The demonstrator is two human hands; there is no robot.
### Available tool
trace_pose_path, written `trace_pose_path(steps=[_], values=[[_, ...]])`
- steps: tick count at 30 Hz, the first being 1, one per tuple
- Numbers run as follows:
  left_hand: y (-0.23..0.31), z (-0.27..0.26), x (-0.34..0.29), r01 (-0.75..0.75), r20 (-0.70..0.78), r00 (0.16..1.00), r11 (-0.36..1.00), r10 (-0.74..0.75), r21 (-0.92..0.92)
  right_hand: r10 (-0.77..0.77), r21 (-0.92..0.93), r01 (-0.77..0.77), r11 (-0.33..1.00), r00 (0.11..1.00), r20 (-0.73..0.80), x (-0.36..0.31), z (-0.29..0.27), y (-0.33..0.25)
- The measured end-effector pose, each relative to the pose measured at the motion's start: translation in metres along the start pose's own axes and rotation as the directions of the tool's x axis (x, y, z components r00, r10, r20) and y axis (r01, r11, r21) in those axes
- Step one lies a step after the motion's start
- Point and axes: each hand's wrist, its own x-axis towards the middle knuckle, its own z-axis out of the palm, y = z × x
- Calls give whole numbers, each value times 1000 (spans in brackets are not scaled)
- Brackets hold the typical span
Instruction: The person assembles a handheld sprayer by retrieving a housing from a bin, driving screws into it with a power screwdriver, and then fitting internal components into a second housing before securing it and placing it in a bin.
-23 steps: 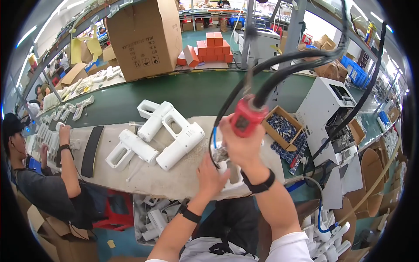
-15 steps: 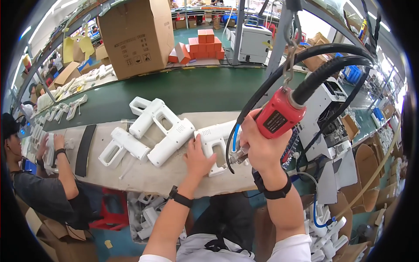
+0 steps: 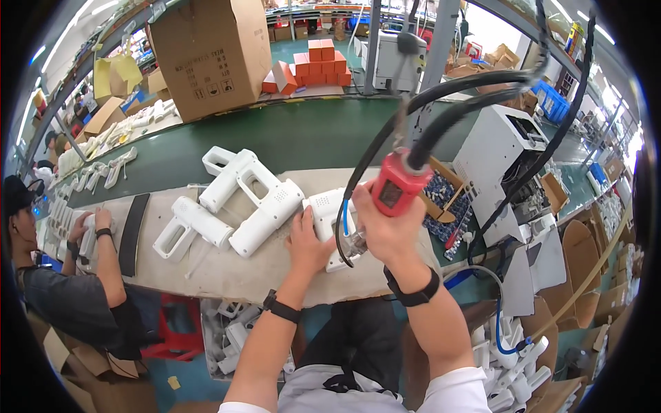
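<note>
My right hand (image 3: 394, 233) is wrapped round a red power screwdriver (image 3: 399, 184), which hangs from a chain and has thick black cables at its top. Its metal nose points down at a white gun-shaped plastic housing (image 3: 329, 200); the tip is hidden by my hand and a cable. My left hand (image 3: 307, 242) grips the left side of that housing against the mat, thumb toward the screwdriver's nose. Just left of it lie two more white housings (image 3: 267, 217), end to side, and a smaller-looking one (image 3: 191, 227) with a loop handle.
A black strip (image 3: 134, 234) lies across the bench mat, with a co-worker (image 3: 65, 289) beyond it handling white parts. Behind runs a green belt (image 3: 296, 138) with a large carton (image 3: 206, 65) and orange boxes (image 3: 320, 67). A parts tray (image 3: 441, 206) sits right; a bin (image 3: 234, 344) stands below.
My right hand has brought the screwdriver leftward over the housing, uncovering the parts tray behind. The cables and chain have swung left with it. My left hand stays on the housing.
</note>
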Motion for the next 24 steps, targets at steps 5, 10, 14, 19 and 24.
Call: trace_pose_path(steps=[5,10,14,19,24], values=[[-3,-2,2,-23,7,1000,999,24,-43,40,147,-47,988,998,51,1,15,-64],[6,-12,-2,53,61,997,998,-54,26,59,142,-74,987,992,108,-7,28,-48],[-18,9,-2,-5,-31,1000,1000,6,21,80,153,-98,983,990,119,-11,39,-35],[-6,12,-4,14,-85,996,999,-17,-42,150,-4,-151,989,982,114,-22,41,-1],[-73,45,13,-156,-293,942,987,161,39,173,184,-191,964,979,110,-17,57,-24]])
